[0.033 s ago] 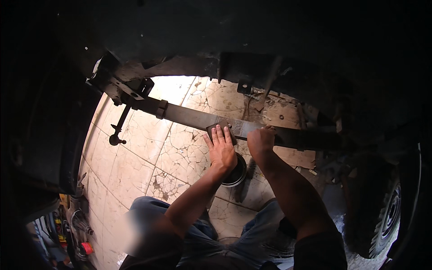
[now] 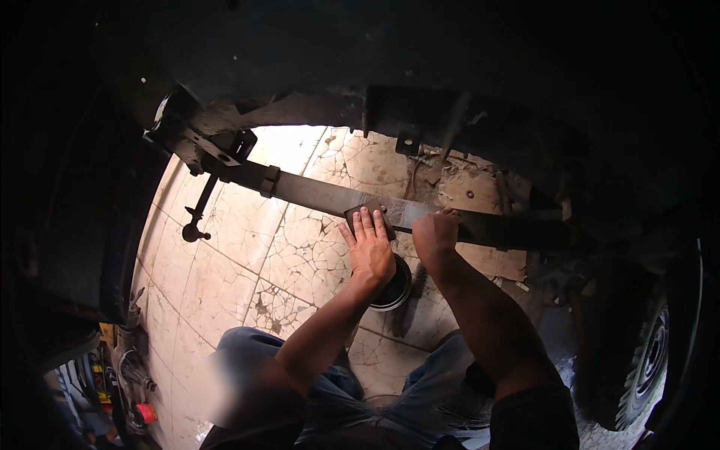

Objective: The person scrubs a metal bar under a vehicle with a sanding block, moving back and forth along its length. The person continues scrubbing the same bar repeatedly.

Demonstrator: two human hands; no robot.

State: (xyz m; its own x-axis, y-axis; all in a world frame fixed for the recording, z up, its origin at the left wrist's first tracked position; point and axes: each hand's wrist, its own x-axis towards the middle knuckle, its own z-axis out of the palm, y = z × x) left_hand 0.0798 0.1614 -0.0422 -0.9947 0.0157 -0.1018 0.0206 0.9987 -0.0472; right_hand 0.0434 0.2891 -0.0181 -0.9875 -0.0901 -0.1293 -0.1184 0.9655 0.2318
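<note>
A long leaf spring (image 2: 319, 193) runs across in front of me beneath a vehicle, with a bare shiny patch near its middle. My left hand (image 2: 370, 251) lies with fingers stretched out over a brown rectangular plate (image 2: 365, 212) at the spring's near edge. Just right of the shiny patch, my right hand (image 2: 435, 238) is closed in a fist against the spring; what lies inside its fingers is hidden. Below my left hand stands a round dark container (image 2: 397, 289) with a pale rim, partly covered by the wrist.
Cracked pale tiles (image 2: 225, 277) cover the floor. A dark rod with a ball joint (image 2: 196, 232) hangs at the left. A tyre (image 2: 646, 360) stands at the lower right, cardboard (image 2: 504, 262) lies beyond my right arm, and the dark vehicle body (image 2: 300, 60) spans overhead.
</note>
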